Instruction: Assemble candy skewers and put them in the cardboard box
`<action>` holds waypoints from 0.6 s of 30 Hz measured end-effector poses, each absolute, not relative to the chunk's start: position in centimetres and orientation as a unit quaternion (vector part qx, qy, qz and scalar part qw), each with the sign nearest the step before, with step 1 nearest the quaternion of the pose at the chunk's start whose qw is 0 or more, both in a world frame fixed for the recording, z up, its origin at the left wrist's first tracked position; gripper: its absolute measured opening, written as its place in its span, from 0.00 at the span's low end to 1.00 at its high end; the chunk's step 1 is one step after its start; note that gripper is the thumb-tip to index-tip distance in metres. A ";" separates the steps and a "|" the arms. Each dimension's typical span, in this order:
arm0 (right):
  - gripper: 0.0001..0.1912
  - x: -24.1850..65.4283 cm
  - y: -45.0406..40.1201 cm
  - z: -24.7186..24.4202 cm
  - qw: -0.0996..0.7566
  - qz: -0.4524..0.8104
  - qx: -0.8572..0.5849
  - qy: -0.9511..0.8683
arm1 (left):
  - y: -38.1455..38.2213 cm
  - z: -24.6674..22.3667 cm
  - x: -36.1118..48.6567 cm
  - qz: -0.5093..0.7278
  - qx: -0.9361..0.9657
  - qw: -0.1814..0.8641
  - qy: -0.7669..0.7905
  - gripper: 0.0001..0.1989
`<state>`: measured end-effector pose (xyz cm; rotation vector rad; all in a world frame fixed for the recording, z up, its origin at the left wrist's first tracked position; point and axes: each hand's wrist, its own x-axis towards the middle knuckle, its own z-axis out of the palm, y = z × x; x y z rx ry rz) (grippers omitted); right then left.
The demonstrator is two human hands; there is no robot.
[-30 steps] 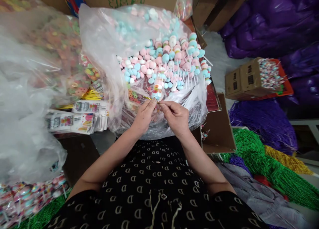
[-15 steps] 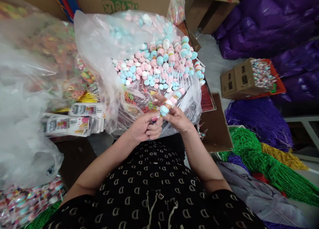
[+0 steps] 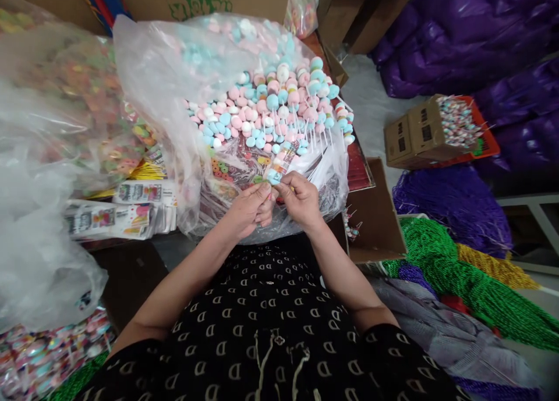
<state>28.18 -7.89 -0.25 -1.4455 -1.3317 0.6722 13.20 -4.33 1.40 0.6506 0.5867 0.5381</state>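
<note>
Candy skewers [image 3: 266,107] behind, printed wrapper [image 3: 282,161] now between both hands [image 3: 301,200]

A bulging clear plastic bag [image 3: 161,69] of pink-and-blue candy skewers [image 3: 266,107] is blocking the far side, a brown cardboard box [image 3: 375,215] is crowding the right, leaving room only overhead.

Soft, even indoor light fills the view from no visible source, with only faint shadows around the left hand [image 3: 247,212] and right hand [image 3: 300,200]. Small glare streaks the clear plastic bag [image 3: 148,69], and the wide lens bends the purple sacks [image 3: 454,34] at the edge.
</note>
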 end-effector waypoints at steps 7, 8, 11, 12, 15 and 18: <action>0.14 27.4 -7.7 -0.3 0.522 0.226 -0.581 -0.582 | -3.6 -0.1 13.5 0.329 0.391 0.794 0.329 0.26; 0.12 27.4 -7.7 -0.4 0.515 0.233 -0.584 -0.583 | -3.5 -0.1 13.4 0.325 0.394 0.795 0.327 0.25; 0.08 27.4 -7.8 -0.2 0.486 0.205 -0.596 -0.606 | -3.5 -0.3 13.3 0.326 0.410 0.786 0.327 0.25; 0.08 27.4 -7.8 0.0 0.479 0.185 -0.600 -0.613 | -3.5 -0.3 13.3 0.326 0.418 0.782 0.327 0.25; 0.10 27.3 -7.7 0.7 0.454 0.124 -0.619 -0.629 | -3.4 -0.6 13.2 0.323 0.452 0.766 0.323 0.23; 0.10 26.9 -7.8 1.4 0.433 0.082 -0.624 -0.645 | -2.9 -0.6 13.1 0.343 0.475 0.751 0.303 0.17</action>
